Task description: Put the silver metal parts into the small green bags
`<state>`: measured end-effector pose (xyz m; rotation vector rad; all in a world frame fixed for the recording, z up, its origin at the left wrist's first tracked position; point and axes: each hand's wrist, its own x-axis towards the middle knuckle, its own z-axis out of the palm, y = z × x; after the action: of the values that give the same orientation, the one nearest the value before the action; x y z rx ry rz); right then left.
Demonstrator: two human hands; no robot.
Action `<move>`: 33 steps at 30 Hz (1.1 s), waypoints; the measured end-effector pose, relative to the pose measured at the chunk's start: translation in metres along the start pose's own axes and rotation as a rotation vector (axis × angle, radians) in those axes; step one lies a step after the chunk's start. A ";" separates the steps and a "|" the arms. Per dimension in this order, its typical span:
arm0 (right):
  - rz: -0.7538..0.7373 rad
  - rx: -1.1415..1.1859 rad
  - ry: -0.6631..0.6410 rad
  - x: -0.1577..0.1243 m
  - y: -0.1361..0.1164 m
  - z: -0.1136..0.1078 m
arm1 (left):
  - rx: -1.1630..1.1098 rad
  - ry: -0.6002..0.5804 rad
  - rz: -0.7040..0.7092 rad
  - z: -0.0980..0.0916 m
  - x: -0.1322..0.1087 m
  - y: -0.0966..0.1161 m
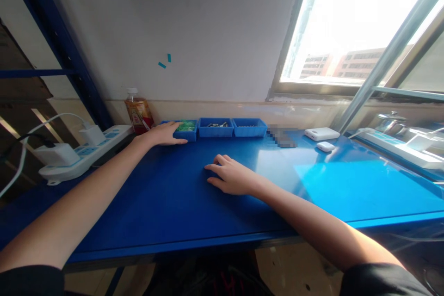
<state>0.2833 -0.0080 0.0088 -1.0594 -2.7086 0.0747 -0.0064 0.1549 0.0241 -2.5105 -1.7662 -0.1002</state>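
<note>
The green-filled bin [192, 136] sits left of the middle bin [215, 132], the left hand [164, 133] over it — whether gripping, I cannot tell; the right hand [235, 176], loosely open, is in front of the middle bin.

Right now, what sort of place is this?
Probably a small workshop or assembly spot. Three blue bins with little things inside stand in a row on a blue worktable, and a white power strip sits at the left.

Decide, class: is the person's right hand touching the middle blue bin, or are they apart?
Apart. The head view shows a strip of blue tabletop between the right hand and the middle blue bin.
</note>
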 end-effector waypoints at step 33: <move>0.100 0.224 0.143 0.018 -0.013 0.012 | -0.285 0.146 -0.347 -0.019 -0.065 0.100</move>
<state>0.2593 -0.0050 0.0019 -1.0872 -2.4514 0.3004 0.0658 0.0584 0.0347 -2.2585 -2.2386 -0.5756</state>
